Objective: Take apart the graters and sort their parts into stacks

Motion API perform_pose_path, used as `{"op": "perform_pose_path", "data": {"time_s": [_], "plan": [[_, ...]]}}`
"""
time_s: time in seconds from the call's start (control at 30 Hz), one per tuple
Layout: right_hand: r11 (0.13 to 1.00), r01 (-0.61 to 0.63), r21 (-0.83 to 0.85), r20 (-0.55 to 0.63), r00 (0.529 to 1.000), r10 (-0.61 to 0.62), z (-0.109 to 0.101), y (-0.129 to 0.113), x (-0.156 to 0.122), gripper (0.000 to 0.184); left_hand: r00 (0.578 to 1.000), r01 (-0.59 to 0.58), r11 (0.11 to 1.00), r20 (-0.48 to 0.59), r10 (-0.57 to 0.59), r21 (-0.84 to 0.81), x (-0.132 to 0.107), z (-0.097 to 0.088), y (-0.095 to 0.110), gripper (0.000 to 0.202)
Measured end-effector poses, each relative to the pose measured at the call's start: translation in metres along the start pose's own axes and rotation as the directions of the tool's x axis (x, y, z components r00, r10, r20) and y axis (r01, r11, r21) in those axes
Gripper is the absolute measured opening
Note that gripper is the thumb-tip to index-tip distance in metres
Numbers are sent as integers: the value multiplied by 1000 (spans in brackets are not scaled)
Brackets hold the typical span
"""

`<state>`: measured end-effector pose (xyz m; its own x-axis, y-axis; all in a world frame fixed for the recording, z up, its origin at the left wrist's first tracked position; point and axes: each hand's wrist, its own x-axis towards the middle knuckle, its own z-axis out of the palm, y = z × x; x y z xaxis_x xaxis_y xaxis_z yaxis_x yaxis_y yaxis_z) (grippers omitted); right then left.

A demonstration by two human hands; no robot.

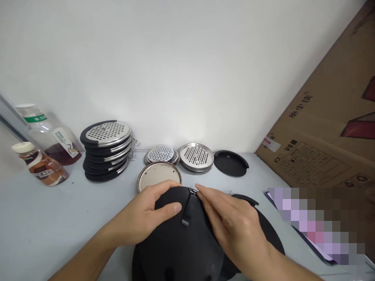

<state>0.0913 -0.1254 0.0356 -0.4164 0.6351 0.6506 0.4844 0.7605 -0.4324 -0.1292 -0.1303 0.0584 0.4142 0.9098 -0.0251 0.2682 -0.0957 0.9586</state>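
Observation:
A large black rounded piece [184,246] with a smooth surface fills the lower middle of the view. A short black strap [189,212] lies on it, joined to a small metal clip [193,191] at the far edge. My left hand [143,214] grips that far edge from the left, thumb on top and fingers behind. From the right, my right hand [234,218] has its fingers pressed together against the metal clip; its fingertips are partly hidden. Beneath lies another black disc [271,234]. Just behind my left hand is a plain metal disc [158,175].
A stack of black-rimmed perforated discs [107,150] stands at the left, near two bottles [43,164]. Along the wall are perforated metal discs [196,157] and a black shallow cover [231,163]. A cardboard box [328,136] and a blurred-out flat device [310,230] occupy the right.

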Motion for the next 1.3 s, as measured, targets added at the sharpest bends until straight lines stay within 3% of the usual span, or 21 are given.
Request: {"op": "perform_pose_path", "data": {"time_s": [0.1, 0.17, 0.4, 0.53, 0.7, 0.83, 0.9, 0.97, 1.03, 1.07, 1.1, 1.17, 1.23, 1.3], "plan": [[937, -279, 212, 111, 959, 261, -8, -1, 10, 27, 999, -4, 1000, -53, 3, -28, 1, 2, 7, 31], [877, -393, 277, 167, 918, 359, -12, -1, 13, 24, 998, 7, 999, -67, -10, -41, -1, 2, 13, 29], [907, -331, 259, 54, 943, 328, -6, -1, 8, 23, 996, 77, 993, -42, -81, -88, -3, 5, 16, 28], [888, -361, 285, 97, 933, 348, -8, 0, 10, 28, 995, 96, 986, -2, -97, -138, -2, 7, 9, 29], [803, -469, 368, 194, 883, 427, -8, 0, 14, 35, 991, 129, 981, -2, -130, -147, -1, 13, 6, 30], [792, -462, 399, 279, 884, 375, -4, -5, 15, 34, 992, 121, 988, 37, -118, -92, 0, 26, 4, 29], [781, -472, 408, 267, 880, 392, -13, -2, 18, 33, 993, 115, 989, -13, -117, -88, 0, 24, 4, 25], [781, -489, 389, 101, 865, 491, -33, 10, 23, 30, 979, 115, 985, -152, -135, -131, 0, 10, 5, 23], [828, -488, 276, -146, 830, 538, -56, 35, 28, 28, 931, 72, 975, -337, -141, -208, -1, -11, 5, 23], [839, -517, 172, -189, 818, 543, -65, 52, 30, 29, 898, 31, 970, -419, -132, -239, 0, -22, 4, 24], [836, -545, 67, -153, 822, 548, -72, 70, 31, 30, 864, -13, 967, -490, -116, -253, 0, -32, 4, 24], [820, -568, -78, 138, 808, 573, -76, 110, 31, 32, 812, -89, 976, -582, -43, -197, 5, -44, 5, 24], [812, -555, -178, 280, 763, 583, -70, 143, 28, 24, 809, -118, 992, -582, 76, -34, 15, -43, 10, 24], [820, -539, -192, 414, 714, 565, -60, 163, 24, 21, 834, -140, 971, -506, 221, 192, 32, -30, 21, 20]]}}
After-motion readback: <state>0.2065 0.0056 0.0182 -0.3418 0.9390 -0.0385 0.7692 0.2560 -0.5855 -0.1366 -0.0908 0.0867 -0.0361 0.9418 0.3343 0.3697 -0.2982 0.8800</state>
